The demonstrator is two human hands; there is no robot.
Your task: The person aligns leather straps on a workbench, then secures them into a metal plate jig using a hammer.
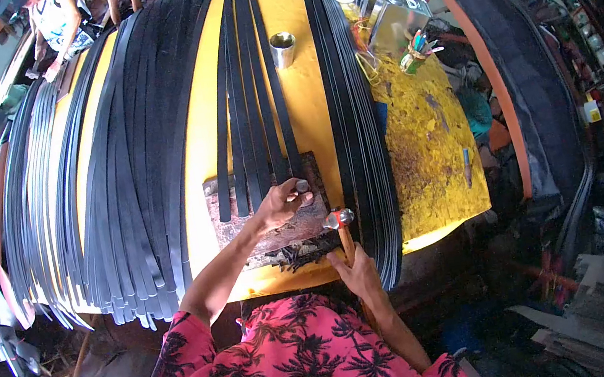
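Observation:
My left hand [285, 205] is closed round a short metal punch [302, 186], held above a worn reddish-brown block [228, 230]. Several black strips [250, 119] run down the yellow table, and their near ends lie on that block. In my right hand [360, 271] is the wooden handle of a hammer [339, 219], its metal head just right of the block. Small black offcuts [292, 256] are heaped at the block's near edge.
More black strips hang over the left of the table [196, 145]; another bundle [358, 134] lies right of the block. Farther off stand a metal cup [283, 50], a pen holder [415, 57] and a clear container [395, 17]. A person [58, 26] is at the far left.

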